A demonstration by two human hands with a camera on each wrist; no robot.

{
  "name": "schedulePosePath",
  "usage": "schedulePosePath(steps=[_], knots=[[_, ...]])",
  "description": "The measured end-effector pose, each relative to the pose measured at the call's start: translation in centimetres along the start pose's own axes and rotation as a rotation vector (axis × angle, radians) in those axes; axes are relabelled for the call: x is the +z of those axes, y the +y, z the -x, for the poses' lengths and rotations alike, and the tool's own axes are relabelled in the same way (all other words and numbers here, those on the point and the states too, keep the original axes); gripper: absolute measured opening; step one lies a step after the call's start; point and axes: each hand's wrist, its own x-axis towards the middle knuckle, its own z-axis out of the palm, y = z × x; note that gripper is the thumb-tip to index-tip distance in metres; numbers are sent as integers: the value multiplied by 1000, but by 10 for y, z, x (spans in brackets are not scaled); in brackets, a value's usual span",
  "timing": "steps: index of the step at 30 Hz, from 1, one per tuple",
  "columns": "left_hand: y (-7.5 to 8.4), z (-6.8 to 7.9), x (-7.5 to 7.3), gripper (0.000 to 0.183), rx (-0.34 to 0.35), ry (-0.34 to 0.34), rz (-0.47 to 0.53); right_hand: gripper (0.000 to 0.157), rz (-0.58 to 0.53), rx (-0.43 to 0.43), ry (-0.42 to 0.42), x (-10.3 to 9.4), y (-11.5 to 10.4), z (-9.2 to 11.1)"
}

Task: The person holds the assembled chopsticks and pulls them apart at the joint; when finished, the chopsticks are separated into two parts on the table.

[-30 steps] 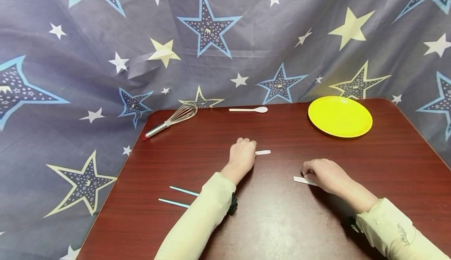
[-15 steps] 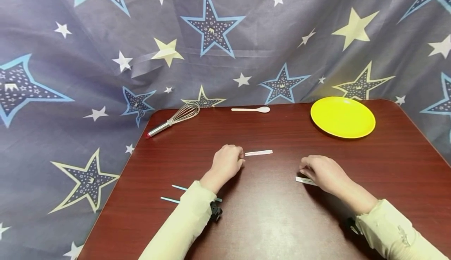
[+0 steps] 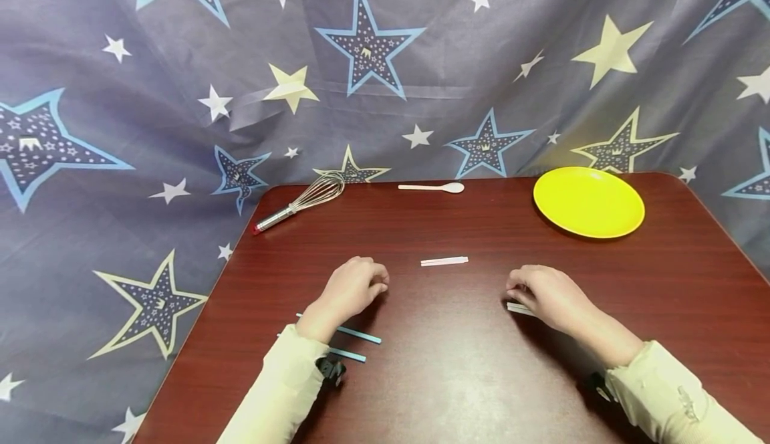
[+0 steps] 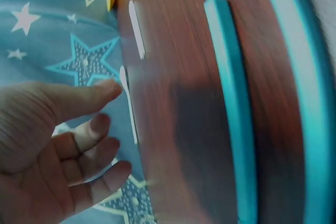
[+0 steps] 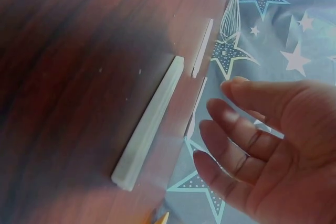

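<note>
White stick (image 3: 444, 261) flat on dark wood worktop (image 3: 481, 364), long axis left-right, beyond and right of left hand (image 3: 351, 288): fingers loosely curled, empty. Right hand (image 3: 544, 293) about as near, fingers relaxed over second white stick (image 5: 149, 124), not gripping.

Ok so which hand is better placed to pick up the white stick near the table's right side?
Probably the right hand: its fingers hover directly over that white stick, while the left hand sits across the table beside the blue sticks.

Bare table (image 3: 457, 337) between the hands; white stick (image 3: 444, 261) beyond.
</note>
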Motion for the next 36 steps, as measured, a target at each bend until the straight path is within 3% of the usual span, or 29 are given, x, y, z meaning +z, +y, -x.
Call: schedulePosePath(steps=[10, 16, 20, 26, 36], knots=[[-28, 34, -3, 12, -34, 5, 61, 20, -30, -25, -10, 1, -3, -1], [-42, 54, -4, 18, -2, -7, 7, 20, -24, -33, 0, 1, -4, 0], [-46, 65, -5, 23, -28, -53, -41, 21, -21, -36, 5, 1, -3, 0], [-47, 74, -3, 30, -73, -73, -86, 21, -23, -43, 7, 3, -1, 1], [-44, 77, 3, 31, -59, -18, -146, 21, -25, -33, -10, 4, 1, 1]])
